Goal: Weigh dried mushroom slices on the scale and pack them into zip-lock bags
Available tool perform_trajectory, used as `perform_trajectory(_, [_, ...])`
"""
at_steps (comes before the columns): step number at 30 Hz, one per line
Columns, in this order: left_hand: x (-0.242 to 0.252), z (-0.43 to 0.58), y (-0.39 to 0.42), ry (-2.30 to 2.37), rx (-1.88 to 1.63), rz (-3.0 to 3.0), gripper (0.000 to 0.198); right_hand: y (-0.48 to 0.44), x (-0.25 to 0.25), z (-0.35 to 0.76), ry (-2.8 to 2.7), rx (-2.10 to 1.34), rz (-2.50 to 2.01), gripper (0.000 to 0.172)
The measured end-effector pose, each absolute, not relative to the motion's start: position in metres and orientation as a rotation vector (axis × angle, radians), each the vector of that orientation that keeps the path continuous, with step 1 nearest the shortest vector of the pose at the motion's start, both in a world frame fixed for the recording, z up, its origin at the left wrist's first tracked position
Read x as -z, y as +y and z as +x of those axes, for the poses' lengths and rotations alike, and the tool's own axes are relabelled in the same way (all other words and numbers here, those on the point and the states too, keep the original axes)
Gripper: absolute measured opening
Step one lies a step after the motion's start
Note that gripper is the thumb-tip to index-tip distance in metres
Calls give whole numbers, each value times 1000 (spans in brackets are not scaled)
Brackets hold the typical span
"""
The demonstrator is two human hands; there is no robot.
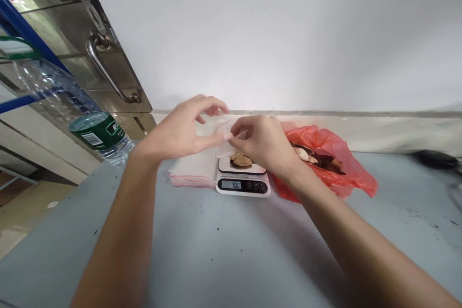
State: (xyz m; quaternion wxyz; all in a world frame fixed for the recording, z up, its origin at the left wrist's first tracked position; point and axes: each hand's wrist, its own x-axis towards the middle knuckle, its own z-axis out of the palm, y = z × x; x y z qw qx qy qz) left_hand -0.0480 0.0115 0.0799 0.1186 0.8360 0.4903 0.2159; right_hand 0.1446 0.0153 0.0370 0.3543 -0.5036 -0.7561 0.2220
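My right hand pinches a thin, translucent white bag just above a small digital scale. Thumb and fingers apart, my left hand is at the left of that bag, its thumb tip close to the right fingertips. Whether the left thumb touches the bag I cannot tell. Brown dried slices rest on the scale's plate, partly covered by my right hand, and the display is lit. Against the scale's left side is a stack of flat white bags with pinkish edges.
At the right of the scale, an opened red plastic bag holds more brown and pale pieces. A large water bottle stands at the left, by a metal door handle. A black object lies far right. A white wall rises behind.
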Motion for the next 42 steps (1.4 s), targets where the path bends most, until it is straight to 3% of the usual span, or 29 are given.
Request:
perform_trajectory(3, [-79,-49,12,1334,-337,2430,110,18,-40,148,-1877,-768,-1186,7])
perform_trajectory(5, [-79,-49,13,1333,-235,2405,122,18,-42,152,-1875,-934,-1099,13])
perform_trajectory(9, [-80,-52,15,1323,-233,2385,84,17,-49,164,-1843,-1059,-1180,26])
perform_trajectory(12, [-81,-59,14,1471,-169,2305,66,16,-52,171,-1899,-851,-1542,26])
perform_trajectory(20, [-78,-61,15,1628,117,2164,69,11,-47,147,-2363,-610,-1996,39])
perform_trajectory(25, [-72,-55,19,1626,158,2180,74,13,-43,141,-2376,-612,-1983,29])
perform_trajectory(30, [-62,-54,25,1537,127,2216,66,15,-44,153,-2408,-763,-1871,24])
perform_trajectory(39, [-58,-47,25,1583,164,2188,79,20,-43,159,-2407,-775,-1900,58])
perform_trajectory(42, [-58,-46,24,1593,168,2201,78,21,-42,160,-2443,-782,-1874,54])
